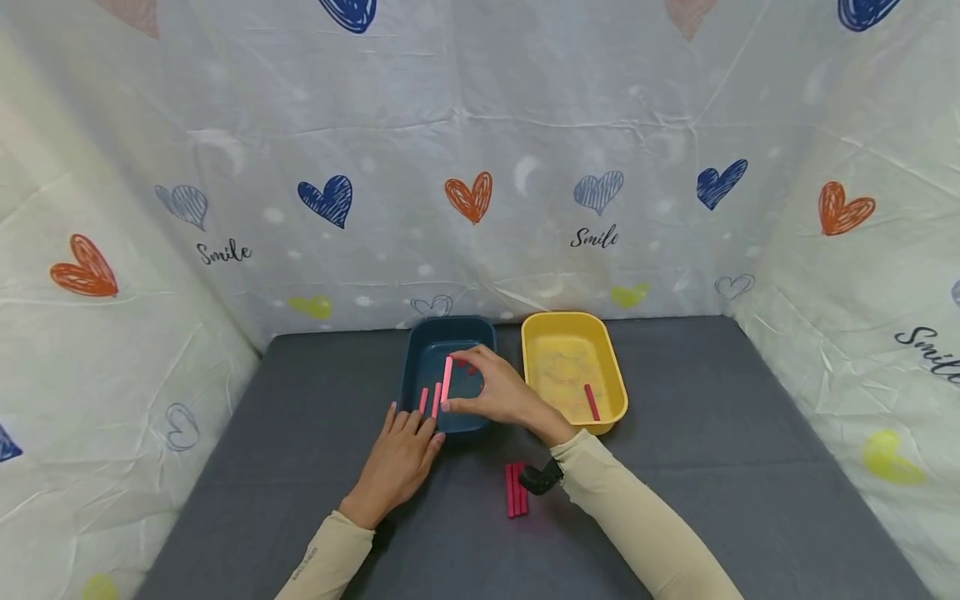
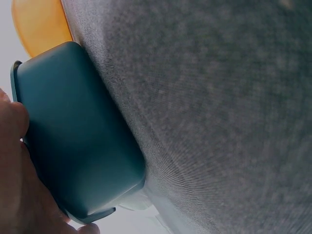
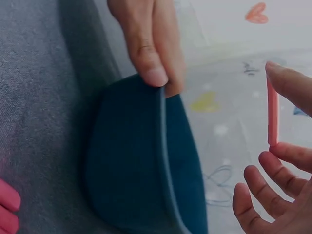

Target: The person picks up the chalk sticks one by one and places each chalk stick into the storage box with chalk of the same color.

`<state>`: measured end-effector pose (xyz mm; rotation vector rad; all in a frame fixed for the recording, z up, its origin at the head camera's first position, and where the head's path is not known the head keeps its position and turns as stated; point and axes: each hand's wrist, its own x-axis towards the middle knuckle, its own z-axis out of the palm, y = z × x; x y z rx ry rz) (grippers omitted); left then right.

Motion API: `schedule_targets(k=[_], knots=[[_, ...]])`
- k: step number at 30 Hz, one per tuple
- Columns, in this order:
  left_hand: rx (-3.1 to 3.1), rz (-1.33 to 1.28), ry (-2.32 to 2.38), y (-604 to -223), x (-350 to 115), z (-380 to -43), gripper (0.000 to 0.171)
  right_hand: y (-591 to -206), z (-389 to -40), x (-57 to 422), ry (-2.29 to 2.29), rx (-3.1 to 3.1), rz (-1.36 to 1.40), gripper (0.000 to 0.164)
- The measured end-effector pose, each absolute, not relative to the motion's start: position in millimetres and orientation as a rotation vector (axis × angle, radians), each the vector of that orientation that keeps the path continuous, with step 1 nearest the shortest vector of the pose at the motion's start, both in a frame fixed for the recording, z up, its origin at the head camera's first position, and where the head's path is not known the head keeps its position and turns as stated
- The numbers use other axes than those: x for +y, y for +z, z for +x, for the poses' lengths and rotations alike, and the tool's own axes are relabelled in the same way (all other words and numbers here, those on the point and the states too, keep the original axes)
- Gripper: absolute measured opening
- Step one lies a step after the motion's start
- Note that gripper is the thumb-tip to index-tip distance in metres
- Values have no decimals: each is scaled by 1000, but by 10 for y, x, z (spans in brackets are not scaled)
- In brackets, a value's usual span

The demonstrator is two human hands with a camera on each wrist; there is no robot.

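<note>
My right hand (image 1: 498, 390) pinches a slim light-pink stick (image 1: 446, 379) by its two ends, between thumb and a fingertip, above the dark blue tub (image 1: 412, 354). The right wrist view shows this stick (image 3: 273, 114) upright, the other fingers loosely bent below it. My left hand (image 1: 399, 460) grips the near-left rim of the tub, its thumb outside the wall. Two more pink sticks (image 1: 437, 398) stand out inside the tub near the left fingers. Some red pieces (image 1: 470, 370) lie deeper in it, partly covered by my right hand.
To the right of the blue tub stands a yellow tub (image 1: 555, 333) with one dark red stick (image 1: 592, 402) in it. Several dark red sticks (image 1: 517, 490) lie side by side on the grey tabletop (image 1: 712, 467) below my right wrist. A patterned cloth (image 1: 397, 150) hangs behind.
</note>
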<state>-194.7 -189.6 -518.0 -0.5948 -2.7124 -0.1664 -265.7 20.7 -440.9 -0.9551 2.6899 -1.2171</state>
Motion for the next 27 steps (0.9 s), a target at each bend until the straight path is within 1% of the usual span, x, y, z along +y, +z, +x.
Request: schedule_targets(k=[12,22,27], knots=[[-2694,-600,-174,-5180,-1885,-1945,31,-4564,-2775,51,-1113,2706,-915,78],[-2699,-595,-180,-5184,-1887,-1948,30,-4604,-2870,-45,-1057,2715,-887,77],[-2696,-599,-174,-5185,-1895,-1944,36,-4658,-2922,-125,-1011,2724,-880,76]])
